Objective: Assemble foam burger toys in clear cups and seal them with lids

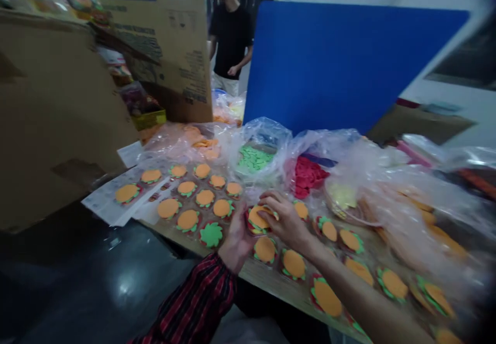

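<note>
Over the table, my left hand [238, 236] holds a foam-like toy burger [256, 221] with orange, green, red and yellow layers. My right hand [285, 219] is closed at its top, thumb and fingers pinching the orange bun piece; the thumb lies over part of it. Around both hands lie several similar flat burgers, such as one just below [265, 250] with an orange disc on top. Left of my left hand, a green leaf-shaped piece [211, 234] tops one stack with no orange disc over it.
Plastic bags of green pieces [256, 158], red pieces [309, 176], pale yellow pieces [343, 197] and orange pieces [207, 146] line the table's back. A blue board [333, 65] stands behind. Cardboard boxes [50, 106] rise at left. Printed sheets [112, 204] lie at the left edge. A person [232, 36] stands beyond.
</note>
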`<state>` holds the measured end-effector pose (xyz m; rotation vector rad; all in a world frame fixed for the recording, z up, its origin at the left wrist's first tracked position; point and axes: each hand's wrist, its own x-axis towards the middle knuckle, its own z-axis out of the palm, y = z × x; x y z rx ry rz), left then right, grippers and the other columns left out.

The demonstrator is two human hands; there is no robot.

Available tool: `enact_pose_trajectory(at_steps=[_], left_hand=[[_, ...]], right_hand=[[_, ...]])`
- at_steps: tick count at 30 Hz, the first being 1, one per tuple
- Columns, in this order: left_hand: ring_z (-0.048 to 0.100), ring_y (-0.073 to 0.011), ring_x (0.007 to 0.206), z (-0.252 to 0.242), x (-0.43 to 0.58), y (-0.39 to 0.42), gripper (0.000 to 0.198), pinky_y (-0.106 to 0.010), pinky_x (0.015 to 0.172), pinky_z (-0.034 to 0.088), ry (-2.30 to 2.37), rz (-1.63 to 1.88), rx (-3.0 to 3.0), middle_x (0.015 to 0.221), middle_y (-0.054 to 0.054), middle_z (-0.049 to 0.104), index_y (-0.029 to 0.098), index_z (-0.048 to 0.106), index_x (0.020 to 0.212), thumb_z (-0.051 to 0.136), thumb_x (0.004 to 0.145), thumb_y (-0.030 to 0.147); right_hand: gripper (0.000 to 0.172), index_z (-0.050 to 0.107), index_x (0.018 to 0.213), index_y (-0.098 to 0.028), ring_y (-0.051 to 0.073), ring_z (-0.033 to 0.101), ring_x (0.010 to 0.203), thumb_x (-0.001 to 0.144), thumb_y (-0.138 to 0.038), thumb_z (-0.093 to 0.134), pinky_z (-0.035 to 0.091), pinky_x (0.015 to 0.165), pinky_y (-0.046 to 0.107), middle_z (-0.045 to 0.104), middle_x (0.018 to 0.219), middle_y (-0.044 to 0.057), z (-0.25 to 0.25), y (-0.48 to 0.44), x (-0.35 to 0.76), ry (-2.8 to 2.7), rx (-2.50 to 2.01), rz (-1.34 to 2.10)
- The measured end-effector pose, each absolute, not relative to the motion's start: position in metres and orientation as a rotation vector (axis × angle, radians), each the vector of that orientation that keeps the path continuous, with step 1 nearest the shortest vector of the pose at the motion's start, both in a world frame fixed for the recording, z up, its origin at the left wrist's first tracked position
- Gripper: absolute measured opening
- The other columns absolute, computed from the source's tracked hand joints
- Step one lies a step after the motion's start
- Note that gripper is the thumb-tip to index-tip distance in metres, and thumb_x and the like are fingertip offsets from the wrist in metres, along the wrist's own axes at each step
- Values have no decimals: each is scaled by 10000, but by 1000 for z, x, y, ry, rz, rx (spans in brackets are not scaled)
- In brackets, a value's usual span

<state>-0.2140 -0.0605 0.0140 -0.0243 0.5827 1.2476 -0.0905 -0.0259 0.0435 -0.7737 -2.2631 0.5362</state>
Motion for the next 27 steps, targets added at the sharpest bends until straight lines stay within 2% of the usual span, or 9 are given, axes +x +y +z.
enact_pose_trajectory(at_steps=[2,5,8,12,17,22,27], left_hand=[[576,-140,538,15,-201,-67,197,-280,582,483,624,1218,-55,616,-19,626,131,613,800,499,828,289],[560,-124,491,15,-180,-74,167,-234,478,457,751,1192,-90,597,-18,617,127,607,824,481,832,236],[571,-117,491,13,-156,-77,176,-209,440,452,824,1131,-65,631,-26,635,122,597,870,450,849,217],[629,-152,579,11,-125,-77,205,-265,530,527,833,1071,29,696,-42,666,119,578,975,423,863,194],[662,-180,630,4,-88,-77,216,-337,616,564,978,1003,141,692,-41,682,111,562,1011,418,866,180],[655,-182,568,-4,-53,-80,169,-339,565,565,1078,873,257,658,-26,682,130,569,957,459,852,203],[673,-181,747,-3,-22,-78,192,-299,681,561,956,847,351,815,-59,706,120,599,978,526,808,168]], right_hand=[[107,612,912,-189,197,539,913,815,-176,569,427,795,337,595,963,81,40,-42,-74,-2233,-804,506],[109,639,870,-198,202,549,910,762,-203,656,424,813,346,616,934,64,31,-61,-52,-2197,-904,479],[129,651,846,-205,206,549,925,724,-189,690,420,836,357,624,927,54,21,-73,-33,-2106,-1004,477],[124,660,904,-201,191,549,993,789,-192,613,419,885,343,620,999,65,15,-90,1,-1779,-1106,581],[119,668,862,-193,180,577,959,811,-185,561,443,857,307,632,966,61,8,-125,60,-1432,-1271,612],[110,665,823,-200,187,587,928,815,-209,556,454,828,304,649,910,53,-10,-172,119,-1236,-1487,563],[144,665,818,-195,215,593,934,814,-299,566,469,831,326,651,945,83,-30,-206,158,-1020,-1614,420]])
